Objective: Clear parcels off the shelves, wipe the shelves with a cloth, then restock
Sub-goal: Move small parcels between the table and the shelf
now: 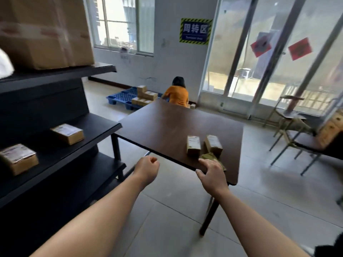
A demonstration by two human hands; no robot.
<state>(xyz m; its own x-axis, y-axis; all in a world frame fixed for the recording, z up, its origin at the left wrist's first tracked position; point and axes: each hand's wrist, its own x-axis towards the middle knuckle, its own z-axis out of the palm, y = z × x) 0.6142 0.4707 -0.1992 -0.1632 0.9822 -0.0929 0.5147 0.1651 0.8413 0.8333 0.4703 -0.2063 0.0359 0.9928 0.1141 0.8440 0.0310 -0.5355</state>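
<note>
Narrow passage of tiled floor between dark shelving at left and brown table at right; far left corner of the table almost meeting the end of the middle shelf, near edge running diagonally down toward the right. Wider open floor right of the table, bounded by metal-framed chairs and glass doors. Left hand in the gap just short of the table's near edge, fingers curled into a fist, holding nothing. Right hand over that near edge, fingers spread above an olive-green cloth; contact with the cloth not determinable. Cloth crumpled, lying at the very edge of the table, largely covered by the hand. Just behind it, two small brown parcels side by side, white labels uppermost. On the middle shelf, two further labelled parcels, well apart; on the top shelf, a large taped carton. Beyond the table, a person in orange beside a blue pallet stacked with boxes.
</note>
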